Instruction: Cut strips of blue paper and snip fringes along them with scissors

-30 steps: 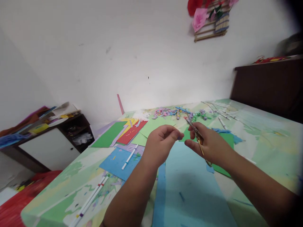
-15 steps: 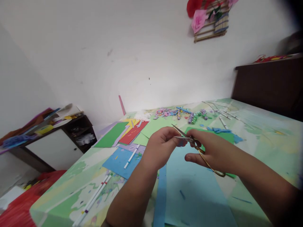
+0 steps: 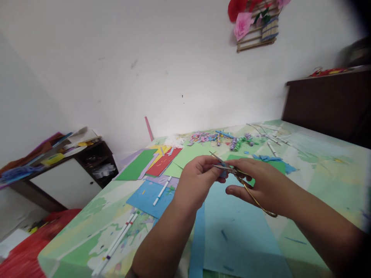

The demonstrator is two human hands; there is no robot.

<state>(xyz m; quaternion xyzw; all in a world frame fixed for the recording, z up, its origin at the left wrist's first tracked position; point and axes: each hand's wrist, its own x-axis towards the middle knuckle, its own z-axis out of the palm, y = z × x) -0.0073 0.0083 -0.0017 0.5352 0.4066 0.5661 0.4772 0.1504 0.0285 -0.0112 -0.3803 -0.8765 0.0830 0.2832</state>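
Observation:
My right hand [image 3: 257,181] is wrapped through the handles of gold-handled scissors [image 3: 236,173], whose blades are parted and point left. Pinched in my left hand [image 3: 199,175] is a small blue paper piece [image 3: 223,173], mostly hidden by the fingers. The scissor blades lie right at the left fingertips, beside the blue piece. Both hands are above a light blue sheet [image 3: 237,231], which has a few thin blue scraps [image 3: 224,234] on it. A darker blue strip [image 3: 197,247] runs along the sheet's left side.
Coloured sheets, among them a green one [image 3: 136,166] and a red one [image 3: 164,162], lie at the back left. White markers [image 3: 118,239] rest at the front left. Curled paper coils [image 3: 237,143] and a heap of paper scraps [image 3: 201,137] are near the wall.
The scissors and both hands stay in nearly the same place. More of the blue piece shows at the left fingertips, and the right fingers have shifted slightly on the scissors.

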